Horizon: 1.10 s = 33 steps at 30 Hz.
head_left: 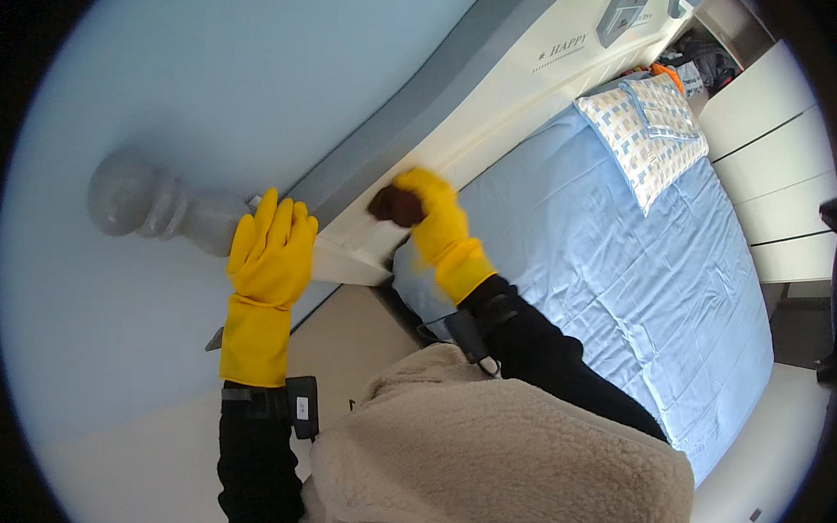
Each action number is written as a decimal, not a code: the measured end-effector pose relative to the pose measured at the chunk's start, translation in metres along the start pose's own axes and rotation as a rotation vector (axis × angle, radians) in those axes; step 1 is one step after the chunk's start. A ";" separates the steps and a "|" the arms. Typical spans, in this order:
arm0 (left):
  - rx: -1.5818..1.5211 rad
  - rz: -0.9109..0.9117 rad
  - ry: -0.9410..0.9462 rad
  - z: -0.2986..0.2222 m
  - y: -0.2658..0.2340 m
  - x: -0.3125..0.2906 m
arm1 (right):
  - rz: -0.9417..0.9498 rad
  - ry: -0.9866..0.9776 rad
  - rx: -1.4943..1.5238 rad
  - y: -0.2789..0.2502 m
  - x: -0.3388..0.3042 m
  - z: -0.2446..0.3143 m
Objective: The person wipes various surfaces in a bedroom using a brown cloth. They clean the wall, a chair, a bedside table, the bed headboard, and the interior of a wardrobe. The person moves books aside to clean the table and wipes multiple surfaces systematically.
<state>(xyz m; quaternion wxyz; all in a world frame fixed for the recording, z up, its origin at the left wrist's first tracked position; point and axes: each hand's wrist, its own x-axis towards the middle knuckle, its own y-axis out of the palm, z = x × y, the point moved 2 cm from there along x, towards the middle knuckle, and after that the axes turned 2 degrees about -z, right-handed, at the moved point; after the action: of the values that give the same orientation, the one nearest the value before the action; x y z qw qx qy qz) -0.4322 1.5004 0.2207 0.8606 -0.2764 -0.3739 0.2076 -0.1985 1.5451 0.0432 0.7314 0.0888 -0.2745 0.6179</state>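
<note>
Both of my hands wear yellow rubber gloves. My left hand (273,247) lies with its fingers stretched out on the grey, rounded bedpost (203,219), close to the end of the headboard's grey top rail (396,122). In my right hand (438,221) is a dark brown cloth or pad (398,206), its exact kind smeared by motion. The gloved fingers are bent around it. It is against or just over the white headboard panel (484,107), below the grey rail; whether it touches cannot be made out.
A bed with a rumpled blue sheet (612,268) stretches to the right. A checked pillow (639,145) lies at its far end. Beyond stands a white drawer unit (772,172). A pale blue wall (259,71) rises behind the headboard. A beige fleece garment (513,449) covers my body.
</note>
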 end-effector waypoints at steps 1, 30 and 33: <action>-0.006 0.001 0.003 0.000 0.000 0.000 | -0.135 0.133 0.015 -0.017 0.021 -0.015; -0.062 0.011 0.059 -0.001 0.012 -0.013 | -0.556 0.358 0.409 -0.066 0.078 -0.159; -0.085 -0.014 0.051 -0.002 0.014 -0.014 | -0.523 0.297 0.198 -0.012 0.061 -0.157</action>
<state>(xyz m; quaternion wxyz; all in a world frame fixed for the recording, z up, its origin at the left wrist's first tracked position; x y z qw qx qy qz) -0.4419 1.5024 0.2028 0.8588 -0.3153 -0.3621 0.1786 -0.1363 1.6683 -0.0545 0.8853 0.1360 -0.0709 0.4390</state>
